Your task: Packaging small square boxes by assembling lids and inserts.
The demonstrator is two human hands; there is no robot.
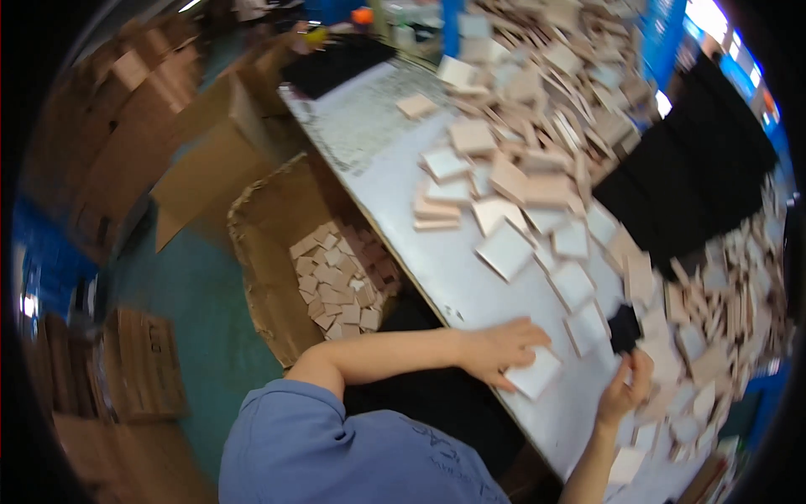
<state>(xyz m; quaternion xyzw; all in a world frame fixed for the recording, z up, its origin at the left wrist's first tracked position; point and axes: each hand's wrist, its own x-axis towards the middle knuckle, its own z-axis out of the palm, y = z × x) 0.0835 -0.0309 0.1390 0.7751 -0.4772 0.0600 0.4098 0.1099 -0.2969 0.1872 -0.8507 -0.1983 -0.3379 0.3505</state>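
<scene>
My left hand (pixel 502 351) rests at the table's near edge, its thumb and fingers gripping a square piece with a white top (pixel 536 375). To its right, the fingers of my right hand (pixel 628 385) are pinched around the lower end of a small black piece (pixel 624 328), maybe cloth or foam; its kind cannot be made out. Just beyond my hands, more white-topped squares (pixel 585 328) lie loosely in a row, some overlapping. One more pale square (pixel 626 464) lies below my right hand.
A large heap of pinkish and white squares (pixel 525 181) covers the far table (pixel 411 244), with another pile (pixel 714 328) at right. Black cloth (pixel 693 160) lies between them. An open cardboard box (pixel 260 252) at left holds many squares. Stacked cartons (pixel 138 365) stand on the green floor.
</scene>
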